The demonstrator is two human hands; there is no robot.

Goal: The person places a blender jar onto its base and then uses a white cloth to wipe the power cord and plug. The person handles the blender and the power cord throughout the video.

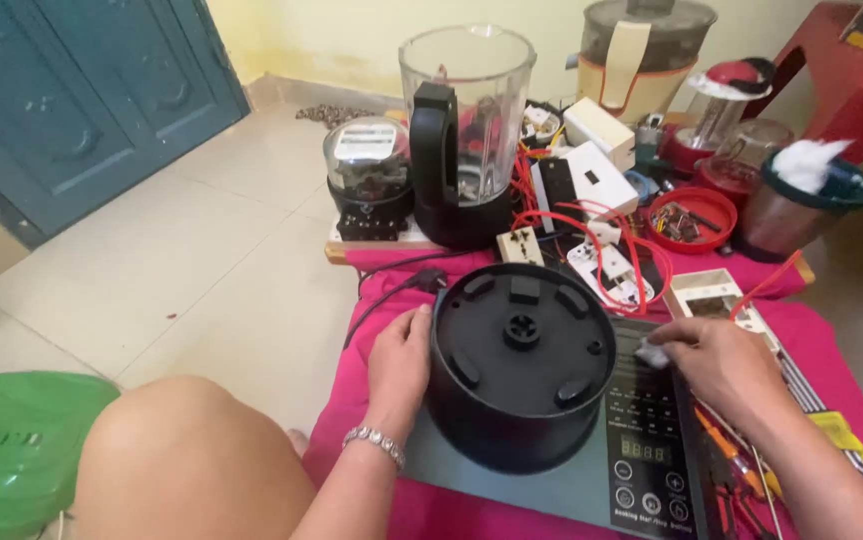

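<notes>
Left hand (399, 360) open against black blender base (520, 360) at 9 o'clock, right hand (722, 362) pinching white wad (652, 354) on cooktop panel (648, 440) at 3 o'clock

Glass blender jug (468, 110), red bowl (693, 217), green stool (12, 450)

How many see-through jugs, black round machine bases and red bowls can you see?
See-through blender jugs: 3, the tall one, the taped one, the small one
Black round bases: 1, under the left hand, beside the right hand, namely
Red bowls: 1
Total: 5
</notes>
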